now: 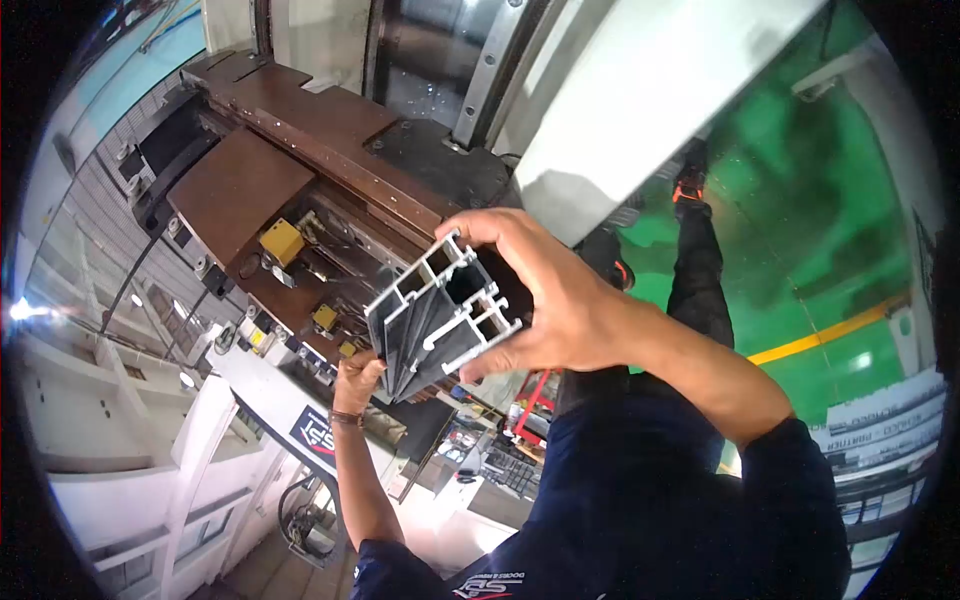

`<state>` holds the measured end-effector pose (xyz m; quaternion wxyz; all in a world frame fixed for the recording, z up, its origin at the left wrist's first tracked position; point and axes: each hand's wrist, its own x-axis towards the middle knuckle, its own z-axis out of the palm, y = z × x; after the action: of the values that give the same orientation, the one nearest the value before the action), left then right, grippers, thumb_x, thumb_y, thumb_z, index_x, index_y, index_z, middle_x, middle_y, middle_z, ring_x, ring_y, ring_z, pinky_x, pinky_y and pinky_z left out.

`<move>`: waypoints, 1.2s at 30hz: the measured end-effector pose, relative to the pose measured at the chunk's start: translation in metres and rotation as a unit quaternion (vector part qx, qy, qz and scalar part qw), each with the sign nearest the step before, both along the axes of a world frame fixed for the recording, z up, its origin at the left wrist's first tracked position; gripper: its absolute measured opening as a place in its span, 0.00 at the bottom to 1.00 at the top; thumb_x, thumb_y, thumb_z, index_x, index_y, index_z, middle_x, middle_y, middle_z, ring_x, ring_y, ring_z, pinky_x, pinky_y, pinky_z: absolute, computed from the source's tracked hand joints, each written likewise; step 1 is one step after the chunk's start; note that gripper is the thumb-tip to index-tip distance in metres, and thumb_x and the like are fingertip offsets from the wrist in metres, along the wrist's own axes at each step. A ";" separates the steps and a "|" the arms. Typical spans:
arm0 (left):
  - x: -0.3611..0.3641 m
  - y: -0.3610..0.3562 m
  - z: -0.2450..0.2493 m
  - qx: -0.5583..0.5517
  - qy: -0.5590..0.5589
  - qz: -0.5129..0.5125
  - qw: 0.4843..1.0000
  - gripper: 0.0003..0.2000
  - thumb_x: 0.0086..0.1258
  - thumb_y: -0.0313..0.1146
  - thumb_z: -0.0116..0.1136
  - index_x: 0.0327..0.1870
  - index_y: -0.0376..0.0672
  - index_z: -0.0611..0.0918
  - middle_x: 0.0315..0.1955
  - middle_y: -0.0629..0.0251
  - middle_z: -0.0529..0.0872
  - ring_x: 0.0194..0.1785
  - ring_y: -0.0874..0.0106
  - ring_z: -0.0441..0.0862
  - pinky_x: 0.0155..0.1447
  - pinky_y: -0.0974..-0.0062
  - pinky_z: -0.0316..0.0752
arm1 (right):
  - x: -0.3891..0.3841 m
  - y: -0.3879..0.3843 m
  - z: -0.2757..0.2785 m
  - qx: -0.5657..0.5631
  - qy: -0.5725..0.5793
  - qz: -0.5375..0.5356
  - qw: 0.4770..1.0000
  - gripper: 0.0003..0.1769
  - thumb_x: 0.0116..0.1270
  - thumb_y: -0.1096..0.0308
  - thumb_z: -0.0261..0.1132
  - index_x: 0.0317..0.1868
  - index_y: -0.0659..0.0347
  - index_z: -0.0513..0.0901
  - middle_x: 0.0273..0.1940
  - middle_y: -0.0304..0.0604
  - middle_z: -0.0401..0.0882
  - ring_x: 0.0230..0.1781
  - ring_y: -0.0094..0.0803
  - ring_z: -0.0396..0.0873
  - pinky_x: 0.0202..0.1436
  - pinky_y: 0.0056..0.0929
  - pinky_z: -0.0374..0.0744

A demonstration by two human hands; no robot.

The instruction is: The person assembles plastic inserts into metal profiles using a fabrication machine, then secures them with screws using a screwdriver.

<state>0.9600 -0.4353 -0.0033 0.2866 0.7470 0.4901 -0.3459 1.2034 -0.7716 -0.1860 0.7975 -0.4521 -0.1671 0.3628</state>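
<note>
A long dark aluminium profile [412, 335] is held up in front of me, its cut end facing my head and showing bare silver walls with hollow chambers. My right hand [560, 300] grips that near end, with fingers over the upper edge and the thumb at the lower one. Farther along, at the lower left side of the profile, my left hand [358, 385] is closed on its edge; part of its fingers is hidden. Behind the profile lies the machine bed with brown plates [245, 185] and a yellow block [282, 242].
A white machine panel [640, 100] slants across the upper right. Green floor [790, 230] with a yellow line [830, 332] lies on the right. Lower down are a red rack [535, 405] and a bench with tools [490, 465]. Stacked wrapped lengths [885, 430] stand at far right.
</note>
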 end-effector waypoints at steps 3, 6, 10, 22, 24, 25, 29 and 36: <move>-0.011 0.014 0.003 -0.017 0.000 0.028 0.999 0.24 0.64 0.55 0.73 0.25 0.41 0.82 0.17 0.81 0.72 0.22 0.87 0.65 0.25 0.81 0.58 | 0.002 0.003 -0.002 0.007 -0.029 -0.037 0.999 0.56 0.45 0.51 0.86 0.69 0.66 0.66 0.62 0.52 0.72 0.65 0.48 0.71 0.71 0.41 0.69; -0.017 0.018 0.003 -0.006 -0.009 0.043 0.999 0.21 0.62 0.51 0.76 0.25 0.41 0.82 0.17 0.79 0.75 0.18 0.86 0.68 0.22 0.83 0.60 | -0.003 0.010 0.002 0.013 0.000 -0.054 0.998 0.54 0.49 0.49 0.84 0.69 0.65 0.65 0.60 0.55 0.74 0.64 0.51 0.73 0.72 0.54 0.67; -0.033 0.033 0.013 -0.031 0.010 0.071 0.997 0.21 0.62 0.51 0.76 0.27 0.41 0.82 0.19 0.78 0.77 0.20 0.85 0.70 0.24 0.82 0.62 | 0.004 0.005 -0.001 -0.001 0.016 -0.036 0.999 0.49 0.53 0.51 0.82 0.68 0.66 0.67 0.60 0.53 0.75 0.63 0.49 0.75 0.73 0.57 0.65; -0.028 0.034 0.011 -0.057 0.050 0.130 0.989 0.21 0.62 0.50 0.75 0.34 0.39 0.83 0.24 0.74 0.80 0.25 0.83 0.74 0.28 0.82 0.67 | -0.007 0.011 0.001 -0.040 0.025 -0.084 0.995 0.44 0.54 0.52 0.80 0.64 0.68 0.71 0.56 0.50 0.80 0.59 0.44 0.78 0.71 0.55 0.67; -0.030 0.035 0.010 -0.061 0.052 0.134 0.988 0.21 0.63 0.50 0.75 0.35 0.39 0.84 0.25 0.74 0.81 0.26 0.83 0.75 0.29 0.82 0.67 | -0.009 0.011 0.001 -0.040 0.025 -0.092 0.995 0.44 0.53 0.53 0.80 0.64 0.68 0.71 0.56 0.50 0.81 0.59 0.43 0.78 0.71 0.55 0.66; -0.030 0.035 0.008 -0.063 0.053 0.137 0.987 0.21 0.63 0.50 0.75 0.35 0.38 0.84 0.26 0.73 0.81 0.26 0.82 0.75 0.30 0.81 0.68 | -0.009 0.011 0.001 -0.043 0.023 -0.097 0.994 0.44 0.53 0.53 0.80 0.64 0.68 0.71 0.56 0.49 0.81 0.59 0.43 0.78 0.72 0.54 0.66; -0.026 0.040 0.009 -0.074 0.067 0.140 0.985 0.22 0.63 0.50 0.75 0.37 0.38 0.84 0.27 0.72 0.82 0.28 0.82 0.76 0.31 0.81 0.69 | -0.011 0.010 0.006 -0.046 0.045 -0.099 0.993 0.48 0.48 0.55 0.82 0.65 0.68 0.70 0.55 0.48 0.79 0.59 0.42 0.77 0.72 0.55 0.64; -0.021 0.037 0.013 -0.078 0.091 0.149 0.981 0.22 0.63 0.50 0.74 0.41 0.37 0.84 0.31 0.70 0.84 0.31 0.81 0.79 0.34 0.81 0.72 | -0.009 0.010 0.005 -0.027 0.058 -0.085 0.994 0.48 0.50 0.53 0.81 0.66 0.67 0.69 0.59 0.48 0.79 0.61 0.42 0.76 0.73 0.54 0.63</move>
<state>0.9394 -0.3986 0.0099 0.3470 0.6061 0.5916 -0.4027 1.1940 -0.7611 -0.1814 0.8213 -0.4646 -0.0716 0.3232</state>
